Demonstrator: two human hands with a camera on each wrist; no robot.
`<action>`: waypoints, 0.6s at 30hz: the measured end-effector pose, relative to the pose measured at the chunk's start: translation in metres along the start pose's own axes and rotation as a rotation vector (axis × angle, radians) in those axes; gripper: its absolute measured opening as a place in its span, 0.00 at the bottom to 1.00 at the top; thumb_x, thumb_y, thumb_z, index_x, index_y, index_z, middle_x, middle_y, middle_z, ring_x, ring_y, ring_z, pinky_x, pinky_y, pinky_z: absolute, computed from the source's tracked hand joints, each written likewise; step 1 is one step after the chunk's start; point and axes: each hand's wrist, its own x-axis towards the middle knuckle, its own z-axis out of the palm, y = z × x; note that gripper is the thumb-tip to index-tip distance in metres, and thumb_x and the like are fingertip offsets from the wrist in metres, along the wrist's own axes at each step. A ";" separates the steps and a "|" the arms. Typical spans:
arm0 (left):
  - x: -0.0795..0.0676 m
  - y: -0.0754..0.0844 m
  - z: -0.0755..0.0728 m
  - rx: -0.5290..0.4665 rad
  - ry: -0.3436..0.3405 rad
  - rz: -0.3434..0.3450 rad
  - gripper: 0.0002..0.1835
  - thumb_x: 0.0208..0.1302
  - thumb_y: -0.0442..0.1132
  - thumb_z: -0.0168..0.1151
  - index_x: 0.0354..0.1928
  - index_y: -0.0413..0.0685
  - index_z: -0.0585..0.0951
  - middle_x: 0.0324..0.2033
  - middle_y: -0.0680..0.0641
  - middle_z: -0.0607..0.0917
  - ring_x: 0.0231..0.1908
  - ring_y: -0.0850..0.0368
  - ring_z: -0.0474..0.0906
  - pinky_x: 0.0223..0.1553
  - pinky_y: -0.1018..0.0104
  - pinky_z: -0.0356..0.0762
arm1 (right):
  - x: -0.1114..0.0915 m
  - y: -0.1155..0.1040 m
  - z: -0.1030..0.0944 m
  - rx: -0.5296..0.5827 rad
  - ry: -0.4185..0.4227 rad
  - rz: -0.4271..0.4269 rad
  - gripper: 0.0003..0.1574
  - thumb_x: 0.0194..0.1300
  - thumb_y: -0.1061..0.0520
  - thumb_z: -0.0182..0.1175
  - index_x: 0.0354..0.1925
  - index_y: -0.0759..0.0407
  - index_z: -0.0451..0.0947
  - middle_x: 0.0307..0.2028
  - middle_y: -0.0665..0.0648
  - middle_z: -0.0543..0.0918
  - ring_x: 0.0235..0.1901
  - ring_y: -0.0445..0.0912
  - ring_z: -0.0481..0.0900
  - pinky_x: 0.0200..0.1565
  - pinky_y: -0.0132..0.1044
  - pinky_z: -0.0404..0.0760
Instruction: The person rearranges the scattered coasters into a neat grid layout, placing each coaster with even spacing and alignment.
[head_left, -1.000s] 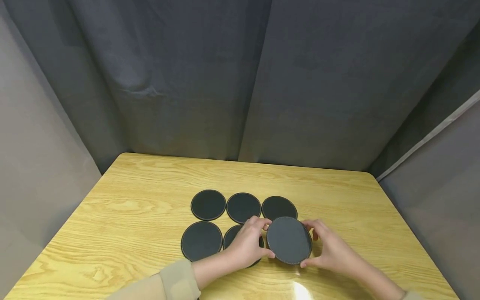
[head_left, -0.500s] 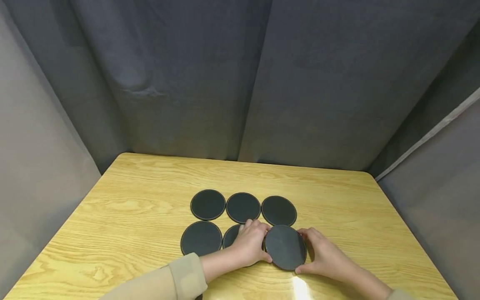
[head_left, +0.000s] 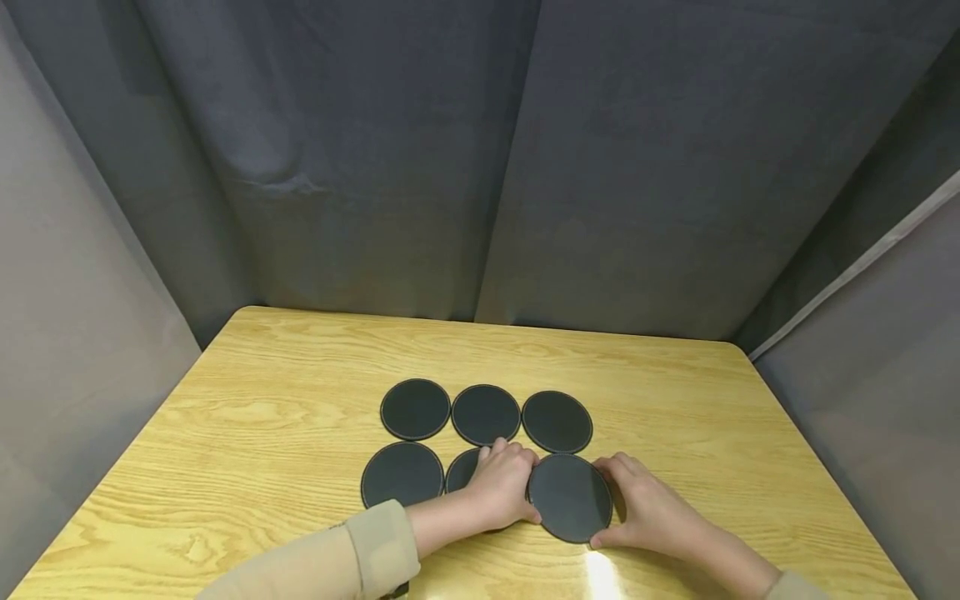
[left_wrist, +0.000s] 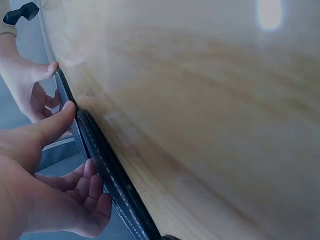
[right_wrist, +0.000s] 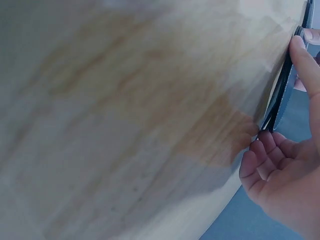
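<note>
A round black coaster (head_left: pixel 572 498) with a stitched rim lies at the right of the front row, flat on the table or close over it. My left hand (head_left: pixel 500 487) holds its left edge, thumb near the front and fingers toward the back. On the opposite side, my right hand (head_left: pixel 652 508) grips the right edge between thumb and fingers. The right wrist view shows the thumb on the coaster's edge (right_wrist: pixel 284 87) and the fingertips low by the table. Beneath my left hand, the middle front coaster (head_left: pixel 460 471) is mostly hidden.
Behind, three matching coasters form a row: left (head_left: pixel 416 409), middle (head_left: pixel 486 415) and right (head_left: pixel 557 422). Another coaster (head_left: pixel 402 476) lies front left, partly covered by the left sleeve (head_left: pixel 382 550). Grey curtains (head_left: pixel 375 167) enclose the wooden table (head_left: pixel 262 433).
Both hands have lowered the coaster toward the front right spot, bringing it slightly nearer me. It was tilted and raised earlier; now it lies level with the back right coaster fully visible.
</note>
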 end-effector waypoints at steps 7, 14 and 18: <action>0.001 0.000 -0.002 0.020 -0.017 0.001 0.35 0.32 0.53 0.81 0.48 0.50 0.81 0.38 0.53 0.79 0.42 0.57 0.67 0.41 0.64 0.63 | 0.001 0.001 0.002 -0.045 0.012 -0.001 0.61 0.30 0.19 0.66 0.53 0.59 0.73 0.43 0.46 0.72 0.44 0.41 0.73 0.46 0.43 0.80; 0.000 -0.001 -0.003 0.006 -0.034 0.003 0.35 0.34 0.53 0.80 0.49 0.49 0.80 0.39 0.53 0.79 0.42 0.57 0.67 0.43 0.64 0.63 | 0.000 0.001 0.001 -0.066 0.020 -0.022 0.60 0.32 0.20 0.66 0.53 0.60 0.74 0.44 0.47 0.72 0.45 0.41 0.71 0.46 0.43 0.80; 0.001 -0.003 -0.003 -0.031 -0.041 0.008 0.35 0.34 0.52 0.80 0.49 0.49 0.80 0.39 0.54 0.79 0.41 0.58 0.66 0.42 0.65 0.63 | 0.000 0.000 0.001 -0.069 0.013 -0.020 0.61 0.32 0.20 0.66 0.54 0.60 0.74 0.43 0.47 0.71 0.44 0.41 0.70 0.45 0.43 0.80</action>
